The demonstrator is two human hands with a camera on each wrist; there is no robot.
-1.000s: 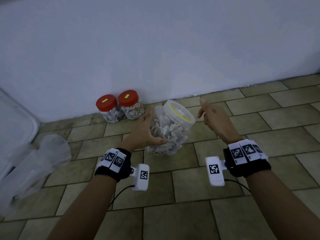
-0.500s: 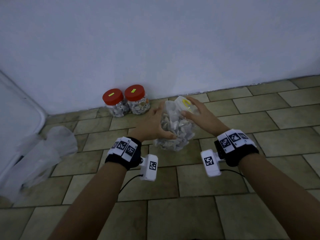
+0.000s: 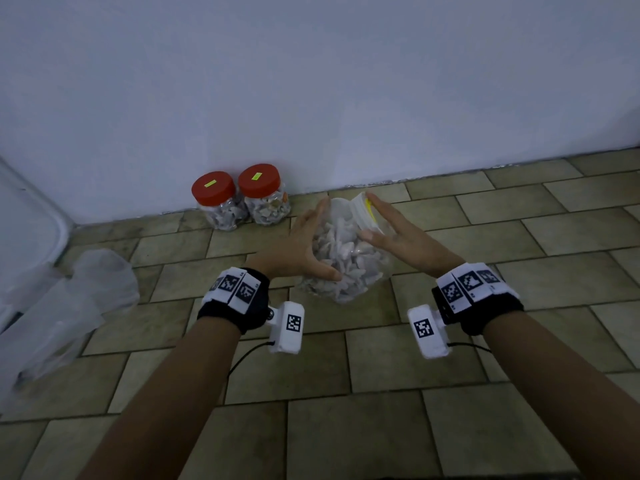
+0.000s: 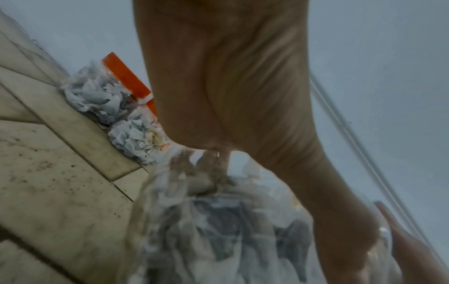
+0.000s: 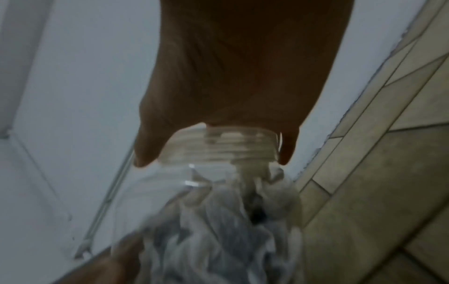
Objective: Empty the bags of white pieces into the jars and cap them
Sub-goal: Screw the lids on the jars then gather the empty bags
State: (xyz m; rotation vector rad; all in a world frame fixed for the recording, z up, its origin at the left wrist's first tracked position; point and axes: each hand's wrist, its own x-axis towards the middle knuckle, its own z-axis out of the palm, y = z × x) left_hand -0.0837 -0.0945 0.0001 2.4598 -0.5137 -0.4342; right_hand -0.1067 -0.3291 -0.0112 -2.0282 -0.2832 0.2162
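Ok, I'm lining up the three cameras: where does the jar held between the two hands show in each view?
Head: the held jar sits at centre, tilted, right of the two red-lidded jars.
Left wrist: the held jar fills the lower centre, blurred.
Right wrist: the held jar is at lower centre, its ribbed neck uppermost.
Shared landmark: the tiled floor, at left in the left wrist view and at right in the right wrist view.

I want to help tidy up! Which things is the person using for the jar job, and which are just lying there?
For the job:
- clear jar of white pieces, between left hand and right hand
- two red-capped jars
- empty bags

Just lying about:
- big white thing at the left edge, can't tell what
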